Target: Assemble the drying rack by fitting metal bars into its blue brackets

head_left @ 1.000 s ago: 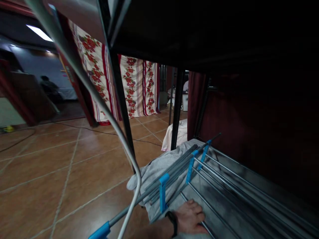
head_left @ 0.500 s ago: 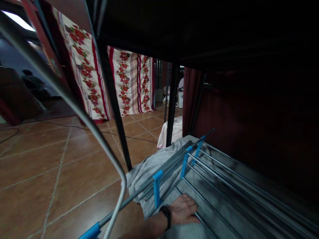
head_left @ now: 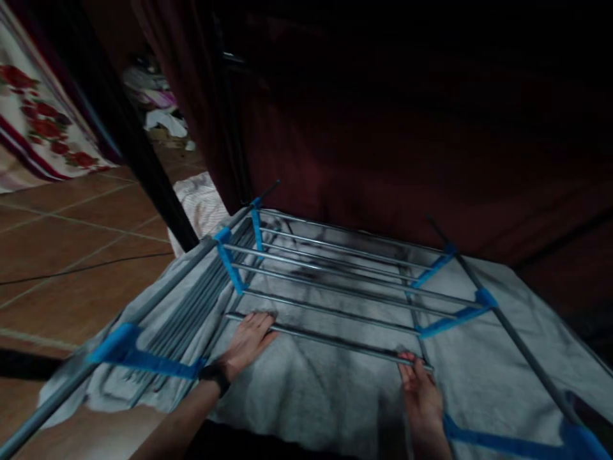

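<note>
A loose grey metal rod (head_left: 330, 342) spans crosswise between my two hands. My left hand (head_left: 253, 333), with a dark band on its wrist, is closed over the rod near its left end. Close to the other end, my right hand (head_left: 422, 391) grips the rod between fingers and thumb. The rod lies low inside a partly assembled rack frame (head_left: 522, 354) of grey tubes with blue plastic brackets (head_left: 230, 262). Several crossbars (head_left: 335, 291) join the brackets on the far side. Whether the rod's ends touch the frame, I cannot tell.
Underneath is a grey sheet (head_left: 297, 390) on a bed. A bundle of loose rods (head_left: 201, 306) lies at the left. A dark bed post (head_left: 143, 160) stands at the left, and a dark red curtain (head_left: 335, 172) hangs behind. Tiled floor (head_left: 86, 236) shows beyond.
The view has swung to the right and down. My right hand has come into view on the rod. My left hand remains on the rod near its left end.
</note>
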Available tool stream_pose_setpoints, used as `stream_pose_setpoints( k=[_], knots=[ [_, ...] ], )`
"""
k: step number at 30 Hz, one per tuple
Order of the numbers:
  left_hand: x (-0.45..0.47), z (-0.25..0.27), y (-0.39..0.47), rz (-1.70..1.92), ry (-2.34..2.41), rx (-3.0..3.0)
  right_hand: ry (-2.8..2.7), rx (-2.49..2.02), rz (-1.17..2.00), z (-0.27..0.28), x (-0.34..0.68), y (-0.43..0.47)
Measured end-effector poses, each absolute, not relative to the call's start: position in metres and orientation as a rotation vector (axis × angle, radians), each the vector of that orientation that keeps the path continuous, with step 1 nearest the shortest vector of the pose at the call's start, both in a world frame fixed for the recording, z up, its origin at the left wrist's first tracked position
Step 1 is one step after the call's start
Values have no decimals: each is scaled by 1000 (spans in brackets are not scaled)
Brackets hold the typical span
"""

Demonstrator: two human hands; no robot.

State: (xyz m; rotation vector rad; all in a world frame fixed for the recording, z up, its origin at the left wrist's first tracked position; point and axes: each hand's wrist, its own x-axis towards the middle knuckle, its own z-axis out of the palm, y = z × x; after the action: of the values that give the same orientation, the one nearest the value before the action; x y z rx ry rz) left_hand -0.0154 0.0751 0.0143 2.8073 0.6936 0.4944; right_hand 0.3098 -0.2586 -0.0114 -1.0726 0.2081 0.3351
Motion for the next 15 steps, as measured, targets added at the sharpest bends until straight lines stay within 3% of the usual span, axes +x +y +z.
stream_pose_setpoints(
  k=[15],
  knots=[
    [-7, 36, 93, 602, 680, 2938, 128, -969, 345, 49, 330, -219]
  ],
)
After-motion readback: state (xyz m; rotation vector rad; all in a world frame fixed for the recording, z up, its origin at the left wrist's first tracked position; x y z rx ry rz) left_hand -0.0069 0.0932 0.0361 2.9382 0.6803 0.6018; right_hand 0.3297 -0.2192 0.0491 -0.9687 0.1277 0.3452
